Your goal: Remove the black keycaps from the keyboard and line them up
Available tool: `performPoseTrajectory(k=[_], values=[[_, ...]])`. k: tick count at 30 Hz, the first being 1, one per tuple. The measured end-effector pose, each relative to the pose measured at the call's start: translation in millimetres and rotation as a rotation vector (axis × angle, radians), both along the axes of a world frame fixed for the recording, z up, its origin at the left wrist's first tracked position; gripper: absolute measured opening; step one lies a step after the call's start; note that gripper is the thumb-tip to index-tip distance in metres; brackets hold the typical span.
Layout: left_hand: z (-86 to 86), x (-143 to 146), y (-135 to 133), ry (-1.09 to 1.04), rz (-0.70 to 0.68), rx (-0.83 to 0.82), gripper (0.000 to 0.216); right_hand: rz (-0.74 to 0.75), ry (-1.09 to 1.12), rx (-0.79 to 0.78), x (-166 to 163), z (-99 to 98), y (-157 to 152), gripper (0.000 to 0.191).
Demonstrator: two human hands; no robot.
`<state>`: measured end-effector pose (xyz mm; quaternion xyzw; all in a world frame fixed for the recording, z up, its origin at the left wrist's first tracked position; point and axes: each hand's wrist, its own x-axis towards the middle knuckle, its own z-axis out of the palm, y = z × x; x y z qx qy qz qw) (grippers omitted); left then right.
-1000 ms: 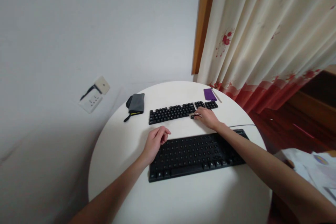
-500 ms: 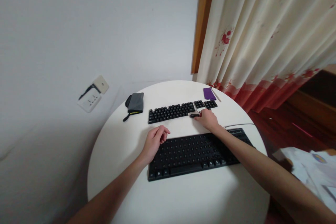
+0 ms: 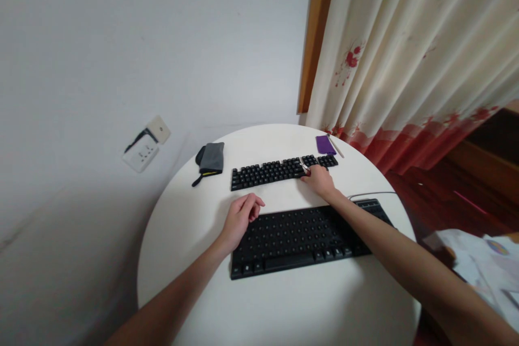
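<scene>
My right hand is closed on a small silver-tipped tool with a dark red part; most of it is hidden by the fingers. Its tip is over the right part of the rows of loose black keycaps, and the fingers are beside these rows. In front lies a black keyboard, its upper rows showing bare posts and its bottom row still bearing caps. My left hand, curled loosely with nothing visible in it, rests at the keyboard's upper left corner. My right forearm crosses the keyboard's right part.
All this lies on a round white table. A grey pouch is at the back left, a purple cloth and a thin stick at the back right. A cable runs behind the keyboard. Wall and curtain border the table.
A black keycap that lay in front of the rows by my right hand is now no longer seen apart from them. The tool's tip has shifted slightly back; my left hand stays put.
</scene>
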<state>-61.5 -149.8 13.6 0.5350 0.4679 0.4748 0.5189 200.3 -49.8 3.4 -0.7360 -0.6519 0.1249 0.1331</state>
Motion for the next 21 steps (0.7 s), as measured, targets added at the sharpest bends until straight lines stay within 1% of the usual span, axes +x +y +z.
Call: performPoseTrajectory(k=[7,14,21], values=[[-0.9,-0.6,0.2,0.011,-0.002,-0.003,0.041,0.002,0.012,-0.001,-0.7,0.6,0.4,0.021],[2.9,0.2,-1.4,0.025,0.003,-0.004,0.04,-0.008,0.014,0.001,-4.1,3.0,-1.8,0.028],[1.7,0.1,-0.1,0.01,0.003,0.001,0.038,-0.011,0.024,0.006,-4.0,2.8,-1.0,0.027]])
